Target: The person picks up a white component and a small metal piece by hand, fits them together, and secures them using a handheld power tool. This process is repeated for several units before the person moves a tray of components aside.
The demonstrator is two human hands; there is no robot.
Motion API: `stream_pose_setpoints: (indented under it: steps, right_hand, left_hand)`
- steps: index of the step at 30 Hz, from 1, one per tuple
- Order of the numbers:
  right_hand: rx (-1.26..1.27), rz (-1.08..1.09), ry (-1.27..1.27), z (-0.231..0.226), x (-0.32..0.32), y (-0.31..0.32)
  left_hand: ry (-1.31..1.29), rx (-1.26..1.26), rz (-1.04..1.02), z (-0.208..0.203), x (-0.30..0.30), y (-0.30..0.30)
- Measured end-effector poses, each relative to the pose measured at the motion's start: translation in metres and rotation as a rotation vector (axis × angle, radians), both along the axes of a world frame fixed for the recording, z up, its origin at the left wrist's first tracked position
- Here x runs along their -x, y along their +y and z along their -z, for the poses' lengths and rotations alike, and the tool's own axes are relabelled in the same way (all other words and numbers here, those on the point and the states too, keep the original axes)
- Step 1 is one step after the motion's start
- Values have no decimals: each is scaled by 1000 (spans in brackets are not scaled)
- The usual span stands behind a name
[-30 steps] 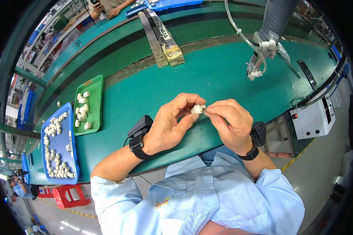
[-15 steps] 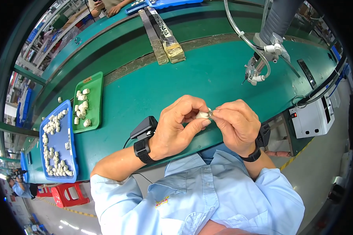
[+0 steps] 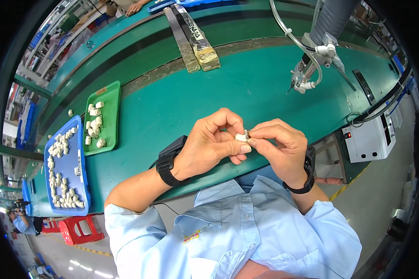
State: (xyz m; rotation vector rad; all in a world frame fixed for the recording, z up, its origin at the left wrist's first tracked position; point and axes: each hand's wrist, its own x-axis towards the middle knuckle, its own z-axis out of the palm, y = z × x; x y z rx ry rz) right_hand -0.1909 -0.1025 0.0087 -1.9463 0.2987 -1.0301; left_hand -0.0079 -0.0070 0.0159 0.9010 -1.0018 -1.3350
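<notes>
Above the front of the green workbench, a small white cylindrical part is pinched between the thumb and fingers of my left hand. My right hand meets it from the right, thumb and forefinger closed at the part's right end. A tiny dark bit shows by those fingertips, too small to name. Similar white cylindrical parts lie in the green tray to the left, and many more in the blue tray beside it.
At the upper right hangs a grey tool arm with metal fittings and a clear hose. Two long taped bars lie across the far edge. A white box stands at right, red stools at lower left. Another person's hand rests beyond.
The white part has turned a little in my fingers, and my right fingertips have shifted around its right end. The lower fingers of my left hand now show beneath. The view has shifted slightly.
</notes>
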Motion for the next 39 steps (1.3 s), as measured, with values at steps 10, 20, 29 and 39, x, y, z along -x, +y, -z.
stream_pose_setpoints:
  steps: [10,20,29,39]
  right_hand:
    - [360,7,15,1,-2,-8]
    - [516,-100,134,-17,1,-19]
    - [549,-128,190,-23,1,-19]
    - [485,-168,239,-27,1,-22]
  left_hand:
    - [-32,-83,-2,1,2,1]
    - [-125,-84,-48,0,7,3]
    - [-125,-79,-28,2,5,3]
    - [-268,-20,-18,6,5,6]
